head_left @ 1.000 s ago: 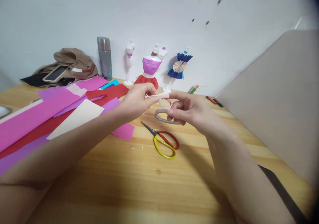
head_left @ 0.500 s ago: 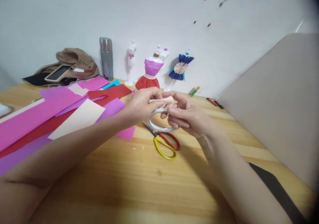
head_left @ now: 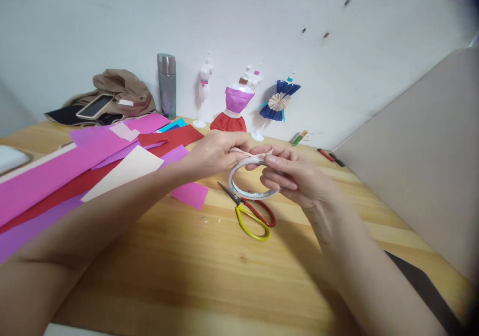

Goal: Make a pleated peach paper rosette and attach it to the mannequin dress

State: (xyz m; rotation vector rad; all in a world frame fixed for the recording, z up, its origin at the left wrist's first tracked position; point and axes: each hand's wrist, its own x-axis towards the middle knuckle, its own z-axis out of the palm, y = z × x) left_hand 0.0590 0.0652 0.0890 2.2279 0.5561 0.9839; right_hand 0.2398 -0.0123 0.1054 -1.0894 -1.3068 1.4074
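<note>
My left hand (head_left: 213, 152) pinches one end of a folded, pale pink paper piece (head_left: 243, 151) between thumb and fingers. At the paper's other end are the fingertips of my right hand (head_left: 295, 170), which also grips a narrow white tape roll (head_left: 255, 195) by its upper right side. The roll hangs tilted above the table. Just below it lie scissors (head_left: 238, 202) with one yellow and one red handle, their blades pointing up and left. My fingers partly hide the paper, so its full shape is unclear.
Coloured paper sheets (head_left: 56, 169) spread over the left side. Along the wall stand a grey flask (head_left: 166, 89), a doll form in a purple and red dress (head_left: 235, 101), and another in blue (head_left: 280, 101). A phone (head_left: 95, 106) rests by brown cloth (head_left: 129, 91).
The camera view has shifted a little, so most things sit further right. The paper now shows as a thinner strip between my hands. My right hand and the roll are slightly further from my left hand.
</note>
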